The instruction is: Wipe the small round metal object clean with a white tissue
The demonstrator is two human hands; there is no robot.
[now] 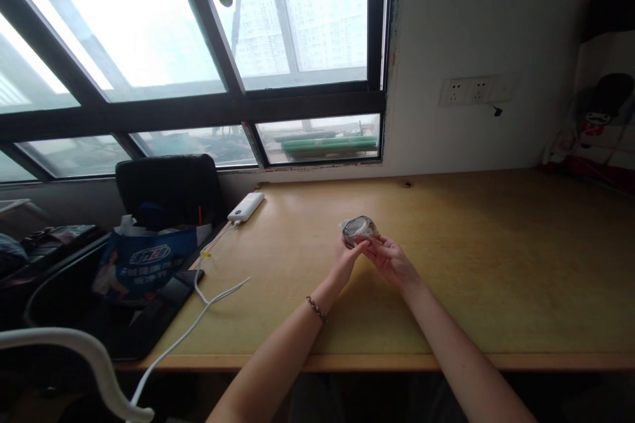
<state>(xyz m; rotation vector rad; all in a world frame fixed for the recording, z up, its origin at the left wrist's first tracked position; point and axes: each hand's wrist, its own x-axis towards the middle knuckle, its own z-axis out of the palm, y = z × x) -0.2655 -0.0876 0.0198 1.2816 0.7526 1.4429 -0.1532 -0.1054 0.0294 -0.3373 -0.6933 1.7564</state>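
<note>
Both my hands meet over the middle of the wooden desk [496,258]. My left hand [347,259], with a bead bracelet at the wrist, and my right hand [389,258] hold a small round, shiny object in clear wrapping [358,227] between their fingers. The fingers of both hands curl around it from below and behind. What the object is I cannot make out.
A white power bank [246,206] with a white cable [208,291] lies at the desk's left. Beside it are a dark tablet [149,317], a blue bag [143,261] and a black case [169,186]. A window spans the back; wall sockets [466,91] sit at right.
</note>
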